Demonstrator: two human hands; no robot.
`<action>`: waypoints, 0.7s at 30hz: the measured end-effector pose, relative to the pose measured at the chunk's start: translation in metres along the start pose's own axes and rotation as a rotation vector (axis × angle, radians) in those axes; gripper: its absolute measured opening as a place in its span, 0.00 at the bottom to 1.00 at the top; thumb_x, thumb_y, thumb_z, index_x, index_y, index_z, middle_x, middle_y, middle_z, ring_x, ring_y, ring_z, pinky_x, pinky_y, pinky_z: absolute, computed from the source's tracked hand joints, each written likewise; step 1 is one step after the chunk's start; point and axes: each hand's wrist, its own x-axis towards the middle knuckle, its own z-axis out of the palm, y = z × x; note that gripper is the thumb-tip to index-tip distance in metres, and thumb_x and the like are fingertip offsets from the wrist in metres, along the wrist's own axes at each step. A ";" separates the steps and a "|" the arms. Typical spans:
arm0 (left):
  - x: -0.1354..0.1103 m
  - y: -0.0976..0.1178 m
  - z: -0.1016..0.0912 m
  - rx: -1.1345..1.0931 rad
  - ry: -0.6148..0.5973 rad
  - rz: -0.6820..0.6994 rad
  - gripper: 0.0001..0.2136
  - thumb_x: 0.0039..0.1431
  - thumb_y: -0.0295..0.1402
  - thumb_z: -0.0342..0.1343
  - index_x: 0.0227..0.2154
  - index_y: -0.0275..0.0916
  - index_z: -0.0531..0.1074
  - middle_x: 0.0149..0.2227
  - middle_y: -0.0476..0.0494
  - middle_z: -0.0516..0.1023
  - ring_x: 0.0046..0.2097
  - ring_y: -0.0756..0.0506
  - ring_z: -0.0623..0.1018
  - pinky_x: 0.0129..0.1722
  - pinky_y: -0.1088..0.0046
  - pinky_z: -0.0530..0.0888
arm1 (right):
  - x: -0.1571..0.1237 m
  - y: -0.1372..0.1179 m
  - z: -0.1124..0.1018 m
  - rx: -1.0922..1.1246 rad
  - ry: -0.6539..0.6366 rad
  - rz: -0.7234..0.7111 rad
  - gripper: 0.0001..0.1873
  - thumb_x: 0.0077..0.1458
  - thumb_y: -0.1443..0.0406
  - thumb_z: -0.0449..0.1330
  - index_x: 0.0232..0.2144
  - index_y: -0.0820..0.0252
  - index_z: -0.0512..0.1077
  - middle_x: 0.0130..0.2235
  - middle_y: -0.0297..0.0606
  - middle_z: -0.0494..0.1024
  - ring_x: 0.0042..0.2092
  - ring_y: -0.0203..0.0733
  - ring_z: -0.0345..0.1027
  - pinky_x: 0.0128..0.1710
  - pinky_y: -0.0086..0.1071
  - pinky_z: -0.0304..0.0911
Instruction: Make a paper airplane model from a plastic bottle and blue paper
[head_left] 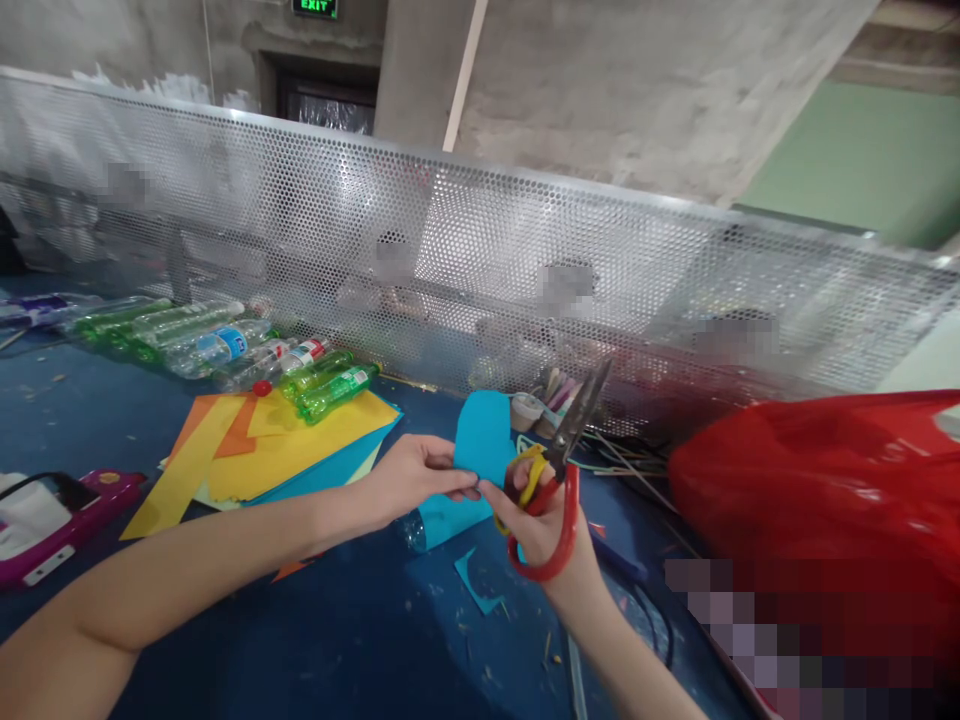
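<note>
My left hand (pixel 411 478) pinches the lower edge of a piece of blue paper (pixel 484 440) that curls upward at the middle of the table. My right hand (pixel 541 520) grips red and yellow scissors (pixel 559 470), with fingers through the handles and the blades pointing up and to the right. The thumb and a finger of my right hand also touch the blue paper beside my left fingertips. A plastic bottle wrapped in blue paper (pixel 439 522) lies on the blue table (pixel 337 630) just below both hands.
Yellow, orange and blue paper sheets (pixel 285 445) lie at the left, with several plastic bottles (pixel 225 350) behind them. A purple device (pixel 56 520) sits at the far left. A red plastic bag (pixel 810 490) fills the right. A perforated metal screen (pixel 465 260) stands behind. Paper scraps (pixel 476 590) litter the table.
</note>
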 end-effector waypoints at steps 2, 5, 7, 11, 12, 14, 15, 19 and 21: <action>0.000 0.001 -0.001 0.002 -0.031 -0.002 0.08 0.48 0.34 0.62 0.23 0.35 0.72 0.26 0.47 0.79 0.30 0.50 0.77 0.33 0.74 0.73 | 0.001 -0.002 -0.001 -0.027 -0.008 0.014 0.20 0.39 0.59 0.68 0.23 0.55 0.58 0.23 0.27 0.63 0.22 0.34 0.58 0.22 0.30 0.57; 0.002 0.002 -0.003 -0.004 -0.041 -0.017 0.09 0.47 0.35 0.63 0.22 0.35 0.70 0.25 0.48 0.78 0.32 0.48 0.78 0.34 0.72 0.72 | 0.003 -0.003 -0.004 -0.023 -0.006 0.076 0.21 0.39 0.58 0.68 0.23 0.55 0.58 0.21 0.26 0.62 0.20 0.33 0.55 0.18 0.29 0.54; 0.004 0.002 -0.004 -0.031 -0.005 -0.042 0.10 0.45 0.34 0.64 0.22 0.36 0.68 0.22 0.49 0.76 0.32 0.46 0.79 0.33 0.71 0.72 | 0.005 -0.003 -0.005 -0.006 0.007 0.121 0.22 0.37 0.56 0.69 0.23 0.55 0.58 0.19 0.25 0.62 0.19 0.33 0.55 0.18 0.30 0.54; 0.009 -0.001 -0.006 -0.064 0.053 -0.080 0.10 0.42 0.31 0.65 0.25 0.37 0.68 0.21 0.51 0.76 0.30 0.47 0.79 0.32 0.71 0.72 | 0.010 0.004 -0.009 0.019 0.030 0.168 0.24 0.34 0.56 0.70 0.22 0.55 0.58 0.20 0.25 0.63 0.20 0.34 0.58 0.20 0.30 0.57; 0.010 -0.002 -0.006 -0.055 0.058 -0.082 0.10 0.43 0.30 0.65 0.25 0.37 0.68 0.21 0.51 0.76 0.30 0.47 0.79 0.32 0.70 0.72 | 0.011 0.006 -0.009 0.022 0.041 0.168 0.24 0.33 0.56 0.70 0.21 0.56 0.58 0.20 0.26 0.63 0.21 0.34 0.59 0.21 0.31 0.58; 0.011 -0.004 -0.007 -0.040 0.070 -0.082 0.08 0.44 0.28 0.64 0.24 0.37 0.68 0.21 0.51 0.76 0.30 0.47 0.79 0.33 0.70 0.72 | 0.012 0.011 -0.009 0.018 0.059 0.166 0.24 0.32 0.56 0.70 0.21 0.56 0.58 0.21 0.27 0.65 0.23 0.36 0.62 0.23 0.32 0.60; 0.011 -0.004 -0.007 -0.039 0.075 -0.083 0.08 0.45 0.27 0.63 0.24 0.37 0.68 0.22 0.51 0.76 0.30 0.47 0.79 0.33 0.70 0.72 | 0.012 0.013 -0.009 0.018 0.066 0.164 0.24 0.32 0.56 0.70 0.21 0.56 0.59 0.21 0.27 0.65 0.23 0.36 0.63 0.24 0.32 0.61; 0.012 -0.004 -0.006 -0.060 0.083 -0.084 0.07 0.46 0.25 0.62 0.24 0.37 0.68 0.22 0.51 0.76 0.30 0.48 0.78 0.34 0.71 0.72 | 0.013 0.016 -0.008 0.033 0.063 0.152 0.23 0.34 0.56 0.70 0.21 0.56 0.59 0.21 0.28 0.67 0.24 0.38 0.65 0.25 0.34 0.63; 0.012 -0.005 -0.005 -0.060 0.081 -0.089 0.08 0.45 0.26 0.63 0.24 0.37 0.68 0.21 0.51 0.76 0.29 0.48 0.78 0.33 0.70 0.72 | 0.013 0.015 -0.008 0.011 0.069 0.105 0.22 0.35 0.57 0.70 0.21 0.56 0.60 0.21 0.29 0.67 0.23 0.39 0.65 0.25 0.35 0.63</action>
